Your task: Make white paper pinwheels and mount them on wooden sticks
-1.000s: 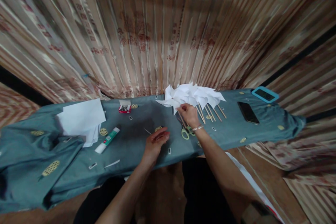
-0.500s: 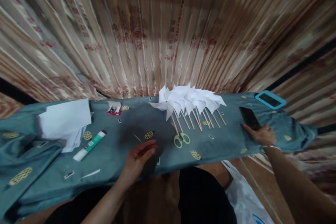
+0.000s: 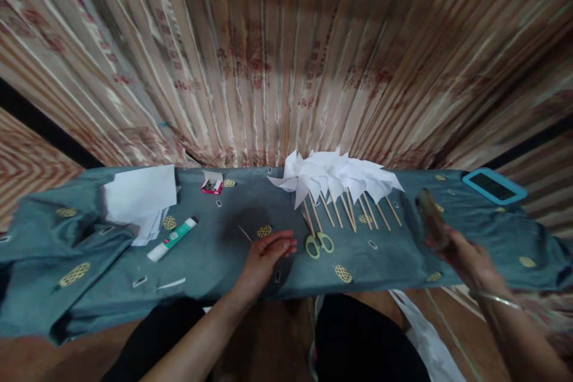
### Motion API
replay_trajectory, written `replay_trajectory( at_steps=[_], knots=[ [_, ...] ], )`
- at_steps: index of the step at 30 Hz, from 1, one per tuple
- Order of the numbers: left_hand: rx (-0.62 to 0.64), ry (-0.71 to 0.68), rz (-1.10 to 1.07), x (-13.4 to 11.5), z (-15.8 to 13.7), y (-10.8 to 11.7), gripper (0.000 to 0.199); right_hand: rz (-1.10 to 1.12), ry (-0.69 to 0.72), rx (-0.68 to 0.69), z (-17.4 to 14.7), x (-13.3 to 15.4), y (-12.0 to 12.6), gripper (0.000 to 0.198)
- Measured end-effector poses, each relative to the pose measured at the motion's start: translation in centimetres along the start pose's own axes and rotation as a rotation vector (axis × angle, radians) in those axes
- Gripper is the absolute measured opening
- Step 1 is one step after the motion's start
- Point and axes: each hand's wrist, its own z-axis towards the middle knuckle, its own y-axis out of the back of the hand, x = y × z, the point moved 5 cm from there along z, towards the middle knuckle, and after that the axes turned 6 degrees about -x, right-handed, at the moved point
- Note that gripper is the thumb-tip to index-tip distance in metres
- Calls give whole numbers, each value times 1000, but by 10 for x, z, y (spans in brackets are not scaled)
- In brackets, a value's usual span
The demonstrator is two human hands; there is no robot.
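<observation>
My right hand grips a dark smartphone, tilted up off the cloth at the right and blurred by motion. Loosely curled, my left hand hovers over the near middle of the table with nothing visible in it. Just right of it lie scissors with pale green handles, blades partly under a stick. Behind them is a row of white paper pinwheels on wooden sticks, overlapping one another.
Left on the green cloth are white paper sheets, a glue stick, a small open red box of metal pins and a paper strip. A blue-framed tablet lies far right. A plastic bag hangs below the edge.
My right hand has closed on the smartphone and lifted it from the cloth. My left hand has shifted right, towards the scissors. The view has turned slightly left.
</observation>
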Motion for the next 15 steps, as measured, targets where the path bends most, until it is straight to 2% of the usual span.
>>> replay_trajectory(
  at_steps=[2, 4, 6, 9, 11, 12, 15],
  knots=[
    [66, 12, -76, 2, -5, -11, 53, 165, -19, 140, -53, 29, -13, 50],
    [111, 23, -197, 1, -11, -19, 66, 443, -78, 316, -111, 70, -34, 55],
    [122, 17, -323, -4, -18, -23, 78, 511, 24, 463, -167, 122, -56, 62],
    [123, -46, -456, -23, -26, -15, 79, 400, 292, 507, -229, 189, -82, 67],
    [78, -101, -531, -37, -30, 1, 68, 375, 382, 507, -256, 212, -95, 71],
    [37, -118, -563, -43, -31, 12, 63, 399, 383, 531, -265, 216, -100, 74],
    [-55, -115, -587, -54, -34, 42, 55, 577, 220, 675, -280, 211, -117, 69]
  ],
)
